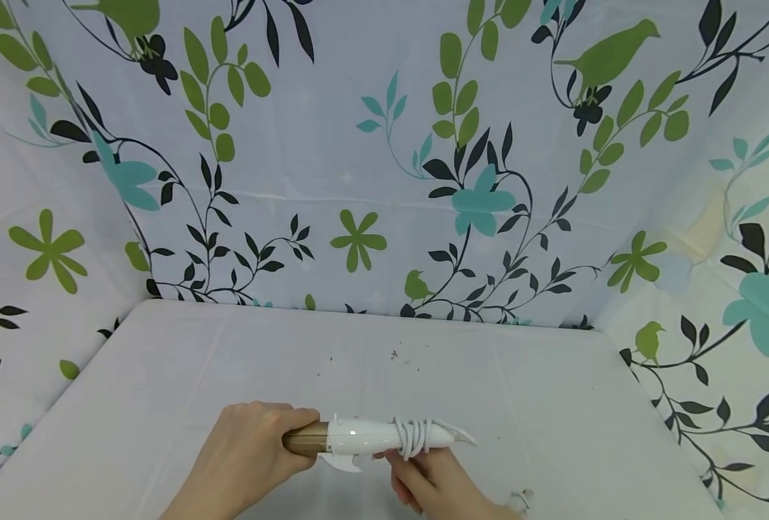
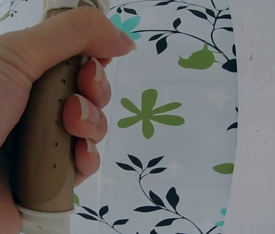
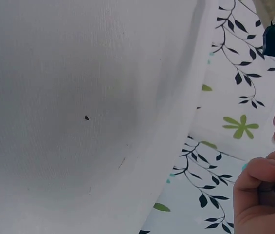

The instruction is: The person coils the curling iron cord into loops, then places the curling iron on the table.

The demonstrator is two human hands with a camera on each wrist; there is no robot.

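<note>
A hair curling iron with a white handle (image 1: pixel 365 437) and a brown barrel (image 2: pixel 49 131) lies sideways, held up in front of me. My left hand (image 1: pixel 254 440) grips the barrel, its thumb across the top and its fingers curled round the side. Small holes run along the barrel in the left wrist view. A white power cord (image 1: pixel 413 438) is wound in several turns round the handle's right part. Right below these turns, my right hand (image 1: pixel 426 480) pinches at the cord with curled fingers. In the right wrist view its fingers (image 3: pixel 259 185) show only at the edge.
Beneath the hands spreads a white-covered table (image 1: pixel 261 361). Small dark crumbs (image 1: pixel 394 355) lie scattered on it. A small pale looped thing (image 1: pixel 522 498) shows beside my right wrist. Patterned cloth (image 1: pixel 358 166) with leaves and birds walls the table in at the back and both sides.
</note>
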